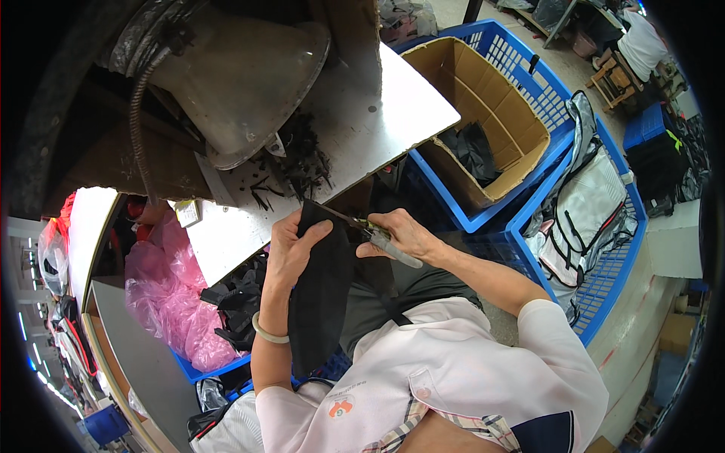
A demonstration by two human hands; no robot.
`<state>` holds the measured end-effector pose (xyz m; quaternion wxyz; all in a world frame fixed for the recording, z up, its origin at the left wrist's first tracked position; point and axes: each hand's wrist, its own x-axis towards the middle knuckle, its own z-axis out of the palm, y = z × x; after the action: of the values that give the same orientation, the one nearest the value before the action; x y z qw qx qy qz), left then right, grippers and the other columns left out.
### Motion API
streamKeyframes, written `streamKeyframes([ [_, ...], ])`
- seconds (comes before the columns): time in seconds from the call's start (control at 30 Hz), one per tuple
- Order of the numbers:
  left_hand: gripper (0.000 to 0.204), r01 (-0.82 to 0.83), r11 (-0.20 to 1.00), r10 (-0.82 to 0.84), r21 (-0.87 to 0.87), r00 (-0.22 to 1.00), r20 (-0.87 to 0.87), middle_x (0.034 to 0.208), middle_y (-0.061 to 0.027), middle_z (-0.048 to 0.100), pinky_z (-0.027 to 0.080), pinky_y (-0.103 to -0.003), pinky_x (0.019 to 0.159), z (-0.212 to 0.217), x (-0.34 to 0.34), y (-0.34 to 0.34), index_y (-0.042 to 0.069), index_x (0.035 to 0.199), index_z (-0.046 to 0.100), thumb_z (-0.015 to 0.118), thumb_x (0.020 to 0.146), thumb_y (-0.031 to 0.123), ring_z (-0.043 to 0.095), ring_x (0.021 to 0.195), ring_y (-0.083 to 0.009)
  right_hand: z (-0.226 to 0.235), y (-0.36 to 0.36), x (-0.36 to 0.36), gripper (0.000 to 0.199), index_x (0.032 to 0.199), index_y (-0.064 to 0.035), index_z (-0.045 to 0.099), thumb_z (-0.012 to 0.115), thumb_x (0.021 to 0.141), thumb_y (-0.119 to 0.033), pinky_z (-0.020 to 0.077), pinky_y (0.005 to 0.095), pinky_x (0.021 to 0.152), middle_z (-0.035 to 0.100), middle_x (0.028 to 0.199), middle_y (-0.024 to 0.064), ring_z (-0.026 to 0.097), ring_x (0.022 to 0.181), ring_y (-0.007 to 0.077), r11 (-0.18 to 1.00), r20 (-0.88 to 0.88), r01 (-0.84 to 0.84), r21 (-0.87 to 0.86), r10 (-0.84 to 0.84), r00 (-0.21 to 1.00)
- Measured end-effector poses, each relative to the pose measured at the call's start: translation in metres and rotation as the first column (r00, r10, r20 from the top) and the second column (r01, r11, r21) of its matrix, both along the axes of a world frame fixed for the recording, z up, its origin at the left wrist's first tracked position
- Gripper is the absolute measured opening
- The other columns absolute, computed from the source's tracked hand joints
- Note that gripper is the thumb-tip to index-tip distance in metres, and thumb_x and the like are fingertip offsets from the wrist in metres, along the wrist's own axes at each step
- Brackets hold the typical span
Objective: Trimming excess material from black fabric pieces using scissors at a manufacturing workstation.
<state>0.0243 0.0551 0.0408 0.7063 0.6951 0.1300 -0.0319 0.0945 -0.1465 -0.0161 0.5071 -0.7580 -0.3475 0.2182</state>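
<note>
My left hand [293, 245] grips the top edge of a long black fabric piece [321, 302] that hangs down over my lap. My right hand [400, 235] is closed on small thread snips [381, 235] with a grey handle, their blades touching the fabric's upper edge near my left fingers. A pale bangle [269, 331] sits on my left wrist. Both hands work just in front of the white table [355, 121].
Black thread scraps [298, 162] lie below a metal funnel hood [234, 79]. A cardboard box [483, 113] stands in a blue crate [574, 143] at right, beside white and black garments [585, 219]. A pink plastic bag [170, 291] fills a crate at left. Another person [642, 41] sits far right.
</note>
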Motion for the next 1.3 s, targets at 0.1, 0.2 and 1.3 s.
streamKeyframes([
  [0.1, 0.008, -0.005, 1.0, 0.005, -0.02, 1.0, 0.004, 0.075, 0.0023, 0.061, 0.043, -0.02, 0.06, 0.0, 0.001, -0.001, -0.002, 0.088, 0.062, 0.062, 0.084, 0.005, 0.052, 0.066, -0.0038, -0.005, 0.002, -0.002, 0.065, 0.062, -0.0011, 0.044, 0.069, 0.072, -0.06, 0.0283, 0.0322, 0.045, 0.034, 0.05, 0.0055, 0.036, 0.047, 0.0155, 0.999, -0.039, 0.01, 0.032, -0.009, 0.999],
  [0.2, 0.008, -0.007, 1.0, 0.007, -0.018, 1.0, 0.011, 0.075, 0.0022, 0.061, 0.043, -0.02, 0.06, 0.0, 0.003, -0.001, -0.002, 0.088, 0.062, 0.062, 0.084, 0.005, 0.052, 0.066, -0.0039, -0.01, 0.004, -0.001, 0.064, 0.062, -0.001, 0.045, 0.069, 0.072, -0.059, 0.0275, 0.0316, 0.044, 0.033, 0.049, 0.0047, 0.035, 0.046, 0.015, 0.997, 0.035, 0.025, 0.07, -0.027, 0.999],
  [1.3, 0.023, -0.184, 0.973, 0.165, 0.142, 0.977, 0.133, 0.082, -0.0033, 0.066, 0.047, -0.025, 0.067, -0.01, 0.06, 0.052, -0.002, 0.091, 0.066, 0.075, 0.074, 0.011, 0.058, 0.071, -0.0107, -0.027, -0.027, 0.0, 0.028, 0.074, -0.0049, 0.051, 0.067, 0.085, -0.026, 0.0422, 0.0216, 0.051, 0.05, 0.064, -0.0005, 0.05, 0.055, 0.008, 0.966, -0.453, 0.259, 0.016, -0.224, 0.863],
])
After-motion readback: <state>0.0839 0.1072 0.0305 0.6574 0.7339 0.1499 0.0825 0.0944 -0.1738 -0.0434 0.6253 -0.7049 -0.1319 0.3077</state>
